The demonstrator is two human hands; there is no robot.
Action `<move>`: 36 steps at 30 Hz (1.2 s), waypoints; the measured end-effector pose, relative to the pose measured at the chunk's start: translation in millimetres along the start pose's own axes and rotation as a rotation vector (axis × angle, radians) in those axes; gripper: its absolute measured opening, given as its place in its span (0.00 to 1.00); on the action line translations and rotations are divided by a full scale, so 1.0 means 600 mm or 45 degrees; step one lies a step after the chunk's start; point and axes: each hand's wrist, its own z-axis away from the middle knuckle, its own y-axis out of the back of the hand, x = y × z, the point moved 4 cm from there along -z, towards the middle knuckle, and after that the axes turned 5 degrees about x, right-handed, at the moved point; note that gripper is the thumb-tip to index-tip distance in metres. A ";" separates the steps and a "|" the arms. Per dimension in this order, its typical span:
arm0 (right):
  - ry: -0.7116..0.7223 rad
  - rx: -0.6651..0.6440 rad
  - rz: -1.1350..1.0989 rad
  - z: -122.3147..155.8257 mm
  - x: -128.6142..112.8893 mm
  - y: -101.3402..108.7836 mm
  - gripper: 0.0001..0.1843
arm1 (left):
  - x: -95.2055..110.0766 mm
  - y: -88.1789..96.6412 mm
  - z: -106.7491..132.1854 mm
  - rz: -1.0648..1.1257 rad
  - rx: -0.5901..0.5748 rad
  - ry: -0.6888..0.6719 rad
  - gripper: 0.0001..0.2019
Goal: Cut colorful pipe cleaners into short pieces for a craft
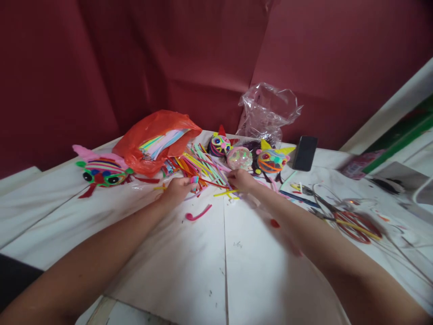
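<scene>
My left hand (178, 189) is closed in a pinch on a small rolled coil of pink and blue pipe cleaner (194, 180). To its right, my right hand (242, 180) has its fingertips pressed together at the edge of the loose pipe cleaners (198, 159). A red pipe cleaner (214, 184) lies between the two hands; I cannot tell whether the right fingers grip its end. Nearer to me, a magenta pipe cleaner with a curled end (199, 214) rests on the white table (189, 266). Just behind the right hand sits a clear ball with colourful bits inside (239, 159).
A red plastic bag (152, 124) holds more pipe cleaners. Decorated animal-face crafts stand at the left (103, 170), the back (219, 144) and the right (271, 160). Beyond are a clear plastic bag (267, 106) and a phone (305, 153). Scissors (352, 223) lie at right.
</scene>
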 end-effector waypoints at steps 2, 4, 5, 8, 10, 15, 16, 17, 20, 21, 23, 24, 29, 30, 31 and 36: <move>0.014 0.013 0.010 0.008 -0.010 -0.003 0.12 | 0.002 0.002 0.001 0.055 -0.003 -0.001 0.12; 0.016 0.004 0.011 0.018 -0.016 0.002 0.11 | -0.001 0.004 0.002 0.083 -0.009 -0.001 0.13; 0.018 -0.009 0.014 0.025 -0.017 0.007 0.10 | -0.003 0.003 0.002 0.092 -0.018 0.001 0.13; -0.024 -0.006 -0.103 0.049 -0.006 0.030 0.09 | -0.012 0.000 0.001 0.139 -0.058 0.021 0.13; -0.116 0.064 -0.334 0.065 0.010 0.048 0.10 | -0.017 -0.003 -0.002 0.147 -0.073 0.024 0.14; -0.364 0.179 -0.956 0.079 0.040 0.052 0.14 | -0.020 -0.007 -0.007 0.092 -0.036 0.006 0.13; -0.389 0.180 -1.011 0.077 0.040 0.045 0.14 | -0.020 -0.008 -0.007 0.094 -0.036 0.005 0.14; -0.404 0.184 -1.036 0.072 0.038 0.038 0.14 | -0.020 -0.008 -0.006 0.094 -0.037 0.000 0.14; -0.417 0.226 -0.993 0.053 0.026 0.016 0.13 | -0.016 -0.009 -0.004 0.073 -0.036 -0.014 0.13; -0.417 0.240 -0.965 0.047 0.022 0.011 0.13 | -0.014 -0.009 -0.002 0.067 -0.033 -0.012 0.13; -0.405 0.269 -0.894 0.037 0.015 0.006 0.12 | -0.009 -0.008 0.002 0.055 -0.025 0.004 0.13; -0.393 0.290 -0.863 0.035 0.013 0.006 0.12 | -0.007 -0.007 0.004 0.051 -0.020 0.015 0.14; -0.131 0.252 -0.387 0.043 -0.007 0.012 0.18 | 0.002 -0.006 0.010 0.005 -0.026 0.004 0.14; -0.107 0.213 -0.282 0.043 -0.009 0.011 0.16 | 0.002 -0.006 0.010 -0.022 -0.028 -0.006 0.15; -0.113 0.184 -0.215 0.041 -0.009 0.009 0.13 | 0.002 -0.006 0.009 -0.053 -0.029 -0.014 0.15; -0.337 0.221 -0.298 0.003 0.017 0.016 0.09 | -0.012 -0.006 0.003 -0.116 -0.042 -0.038 0.15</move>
